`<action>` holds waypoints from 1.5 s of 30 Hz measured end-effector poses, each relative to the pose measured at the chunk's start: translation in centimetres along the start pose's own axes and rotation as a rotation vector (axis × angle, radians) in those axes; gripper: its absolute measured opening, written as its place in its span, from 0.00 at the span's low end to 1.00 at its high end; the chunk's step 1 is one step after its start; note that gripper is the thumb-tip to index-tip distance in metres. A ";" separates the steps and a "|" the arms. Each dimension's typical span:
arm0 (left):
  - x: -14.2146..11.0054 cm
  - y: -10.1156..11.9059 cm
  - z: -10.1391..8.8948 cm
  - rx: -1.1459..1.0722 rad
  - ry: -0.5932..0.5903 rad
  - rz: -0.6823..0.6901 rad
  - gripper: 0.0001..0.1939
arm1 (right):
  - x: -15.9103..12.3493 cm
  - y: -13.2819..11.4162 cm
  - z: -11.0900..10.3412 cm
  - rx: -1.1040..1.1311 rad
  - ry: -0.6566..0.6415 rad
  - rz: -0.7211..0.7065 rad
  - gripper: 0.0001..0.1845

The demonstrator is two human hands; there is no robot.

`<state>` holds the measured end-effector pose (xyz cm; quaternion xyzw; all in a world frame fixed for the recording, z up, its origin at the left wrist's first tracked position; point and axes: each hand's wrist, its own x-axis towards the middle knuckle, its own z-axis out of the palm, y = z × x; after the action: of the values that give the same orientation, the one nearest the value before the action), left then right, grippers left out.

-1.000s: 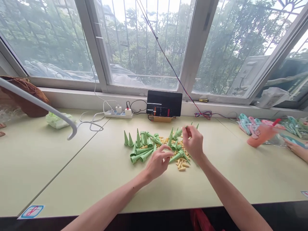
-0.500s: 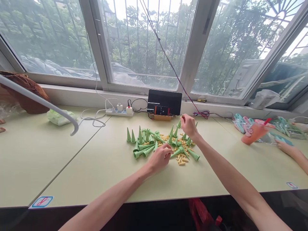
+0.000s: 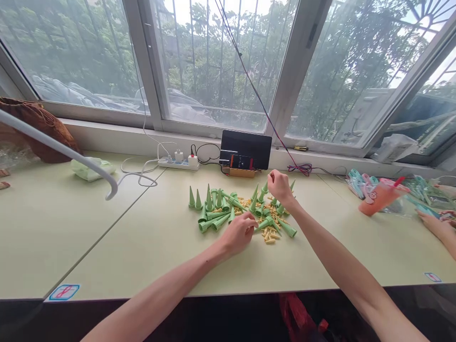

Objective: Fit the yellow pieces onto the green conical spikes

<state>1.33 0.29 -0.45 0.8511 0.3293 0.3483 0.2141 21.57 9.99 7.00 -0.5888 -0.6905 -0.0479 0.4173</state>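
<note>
Green plastic cone spikes [image 3: 214,223] lie and stand in a loose pile, with small yellow peg-like pieces [image 3: 270,235] scattered among them. My left hand [image 3: 240,233] rests at the pile's near side, its fingers curled together beside a lying green spike [image 3: 266,222]. Whatever those fingers hold, if anything, is hidden. At the far right of the pile, my right hand [image 3: 280,187] is closed in a pinch at the tip of an upright green spike [image 3: 264,187]. The fingers partly cover that tip.
Behind the pile a phone [image 3: 241,162] leans before a dark tablet [image 3: 261,147]. A power strip [image 3: 178,165] stands left of them, a white curved bar [image 3: 71,152] farther left. Rightward are an orange drink cup [image 3: 379,198], bagged items [image 3: 356,181] and another person's hand [image 3: 429,221].
The spike at my right hand sits slightly lower, and its tip no longer shows above my fingers. My left hand has hardly moved. The view has shifted slightly.
</note>
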 end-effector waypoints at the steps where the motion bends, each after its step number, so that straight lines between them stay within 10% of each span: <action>1: 0.0 0.1 0.0 0.000 -0.002 0.001 0.17 | 0.0 0.0 0.0 -0.008 0.000 0.009 0.12; 10: 0.1 0.0 0.1 -0.003 -0.003 -0.001 0.17 | -0.5 -0.2 -0.4 -0.007 -0.017 0.063 0.07; 16: 0.0 -0.3 0.5 -0.027 0.052 0.058 0.17 | -2.7 -2.6 -1.6 0.039 0.204 -0.112 0.14; 26: -0.4 0.6 0.1 0.051 -0.047 0.245 0.16 | -5.1 -7.5 1.8 -0.340 -0.687 -0.267 0.07; 45: -0.5 0.1 0.5 0.162 -0.125 0.327 0.19 | -5.7 -7.7 5.7 -0.411 -0.743 -0.223 0.14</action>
<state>1.49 -0.20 -0.90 0.9277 0.1997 0.2972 0.1056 11.82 6.41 2.96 -0.5588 -0.8291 -0.0139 0.0071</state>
